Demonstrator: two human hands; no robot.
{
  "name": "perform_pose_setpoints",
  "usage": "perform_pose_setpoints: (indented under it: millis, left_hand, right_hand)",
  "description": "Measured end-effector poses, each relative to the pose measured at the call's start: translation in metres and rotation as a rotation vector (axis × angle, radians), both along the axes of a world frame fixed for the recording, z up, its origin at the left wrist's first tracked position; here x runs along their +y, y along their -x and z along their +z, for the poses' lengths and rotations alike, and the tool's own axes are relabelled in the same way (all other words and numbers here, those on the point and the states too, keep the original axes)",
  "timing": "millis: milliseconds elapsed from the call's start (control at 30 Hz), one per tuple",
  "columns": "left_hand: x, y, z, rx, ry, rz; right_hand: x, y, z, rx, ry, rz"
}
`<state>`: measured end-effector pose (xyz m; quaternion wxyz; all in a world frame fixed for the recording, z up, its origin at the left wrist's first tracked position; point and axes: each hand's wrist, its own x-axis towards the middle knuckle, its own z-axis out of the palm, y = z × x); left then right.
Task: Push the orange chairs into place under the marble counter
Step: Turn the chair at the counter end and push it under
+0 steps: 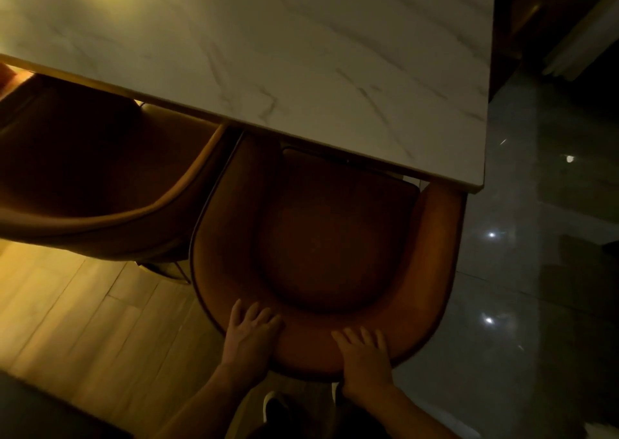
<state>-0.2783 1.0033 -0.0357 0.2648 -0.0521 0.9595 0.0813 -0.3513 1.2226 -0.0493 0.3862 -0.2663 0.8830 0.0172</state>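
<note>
An orange chair [335,237] with a curved padded back stands below me, its front part tucked under the white marble counter [301,53]. My left hand [251,334] lies on the left of the chair's back rim, fingers spread over the padding. My right hand [365,358] rests on the same rim further right, fingers also wrapped over the top. A second orange chair [100,177] sits to the left, its front under the counter too, its side close to the first chair.
Light wooden floor [83,321] lies at lower left, glossy dark tile [536,271] with light reflections at right. The counter's right corner [475,184] ends just past the near chair. My shoe [278,408] shows between my arms. A dark object [33,412] fills the bottom left corner.
</note>
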Motion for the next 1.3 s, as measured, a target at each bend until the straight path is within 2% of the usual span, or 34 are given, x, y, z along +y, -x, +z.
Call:
perform_pose_setpoints:
  millis: [233,333,400,933,1300]
  left_hand:
    - [-0.003,-0.001,-0.013,0.049,0.012,0.041]
    - [-0.005,-0.001,-0.014,-0.001,-0.009,0.031]
    - [-0.002,0.002,-0.008,0.056,-0.005,0.017]
    - [0.01,-0.009,-0.006,0.142,0.023,0.139]
    - [0.011,-0.011,-0.015,0.15,0.092,0.116]
  right_hand:
    - [-0.005,-0.001,-0.007,0.015,-0.013,-0.073]
    - [-0.009,-0.003,-0.01,0.017,-0.026,-0.097]
    - [-0.008,-0.004,-0.01,0.021,-0.024,-0.099]
    - [0.002,-0.003,-0.006,0.065,0.003,0.092]
    - [0.003,0.017,-0.011,-0.106,-0.067,0.276]
